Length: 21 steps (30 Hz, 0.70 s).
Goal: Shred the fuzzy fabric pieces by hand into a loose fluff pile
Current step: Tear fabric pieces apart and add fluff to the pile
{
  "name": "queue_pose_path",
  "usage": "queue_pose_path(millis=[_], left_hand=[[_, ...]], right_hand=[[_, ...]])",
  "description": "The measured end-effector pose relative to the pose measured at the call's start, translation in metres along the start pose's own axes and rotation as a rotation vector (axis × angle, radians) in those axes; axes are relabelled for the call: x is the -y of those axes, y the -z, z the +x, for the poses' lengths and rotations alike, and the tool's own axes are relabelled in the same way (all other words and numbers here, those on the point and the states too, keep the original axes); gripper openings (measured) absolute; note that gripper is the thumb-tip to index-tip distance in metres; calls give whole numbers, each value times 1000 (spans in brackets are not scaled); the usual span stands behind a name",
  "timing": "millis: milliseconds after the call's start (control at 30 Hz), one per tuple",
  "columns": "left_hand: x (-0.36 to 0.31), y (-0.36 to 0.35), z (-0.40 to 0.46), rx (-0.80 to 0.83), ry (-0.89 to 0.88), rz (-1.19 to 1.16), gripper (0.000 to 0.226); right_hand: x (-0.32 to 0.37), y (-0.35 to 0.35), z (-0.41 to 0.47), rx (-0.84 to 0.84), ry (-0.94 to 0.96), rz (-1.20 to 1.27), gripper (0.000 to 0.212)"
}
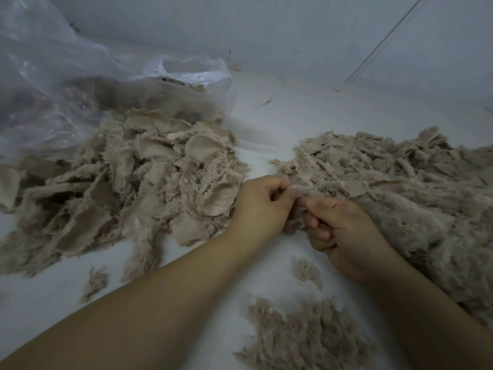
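**Both hands pinching one tuft**

Left hand (262,201) and right hand (342,233) close together, fingers curled, pinching a small scrap (296,192) between them, seemingly at the edge of the fluff pile (400,193). Unshredded pieces (128,182) heaped left, beside a plastic bag (66,84). Loose fluff (304,335) on the white floor (280,113) below.

A small tuft of beige fuzzy fabric (294,192) sits pinched at the near-left edge of the fluff pile (400,198), a loose, shaggy beige mound with a few flat scraps showing near its far side. Well to the left of that fluff pile lies a heap of fabric pieces (128,182), ragged, overlapping, many turned woven-back up. Nearer than the fluff pile, a smaller patch of fluff (304,340) spreads flat, with stray wisps (306,271) between.
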<state>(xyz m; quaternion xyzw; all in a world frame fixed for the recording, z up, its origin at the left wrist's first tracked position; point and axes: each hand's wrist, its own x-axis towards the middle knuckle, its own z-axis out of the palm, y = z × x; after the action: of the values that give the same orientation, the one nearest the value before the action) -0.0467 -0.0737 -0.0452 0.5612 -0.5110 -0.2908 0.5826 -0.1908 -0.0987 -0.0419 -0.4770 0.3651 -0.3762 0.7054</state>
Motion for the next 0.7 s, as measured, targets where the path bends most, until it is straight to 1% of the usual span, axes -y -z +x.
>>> queue_pose_path(millis=[33, 100, 200, 267, 300, 367, 400, 533, 567, 600, 633, 700], left_hand=[[-1, 0, -2, -17, -39, -47, 19], [-5, 1, -5, -19, -125, -118, 23], [-8, 2, -11, 20, -214, -132, 18], [-9, 2, -16, 3, -307, -23, 16], [-9, 3, -17, -17, -361, 45, 15], [-8, 5, -18, -52, -446, 135, 17], [-8, 6, -18, -44, -472, 171, 19], [-7, 4, -23, 130, -521, 459, 22], [-7, 3, -24, 160, -508, 476, 23], [-7, 2, -25, 178, -474, 431, 25], [-7, 1, -26, 174, -424, 326, 26], [-7, 2, -24, 101, -316, 88, 19]], right_hand=[[0, 0, 0, -3, -1, -3, 16], [1, 0, -1, -20, -4, -3, 23], [2, -1, -1, -51, -11, 33, 25], [3, -1, -1, -36, -16, 50, 25], [3, -1, -2, -13, -21, 55, 30], [4, 0, -2, 31, -24, 51, 50], [4, 0, -3, 48, -16, 43, 53], [3, 0, -5, 62, 60, -17, 49], [2, 0, -5, 66, 79, -40, 52], [1, 1, -5, 74, 92, -54, 51], [0, 1, -5, 76, 99, -52, 49], [-1, 1, -4, 80, 103, -23, 41]])
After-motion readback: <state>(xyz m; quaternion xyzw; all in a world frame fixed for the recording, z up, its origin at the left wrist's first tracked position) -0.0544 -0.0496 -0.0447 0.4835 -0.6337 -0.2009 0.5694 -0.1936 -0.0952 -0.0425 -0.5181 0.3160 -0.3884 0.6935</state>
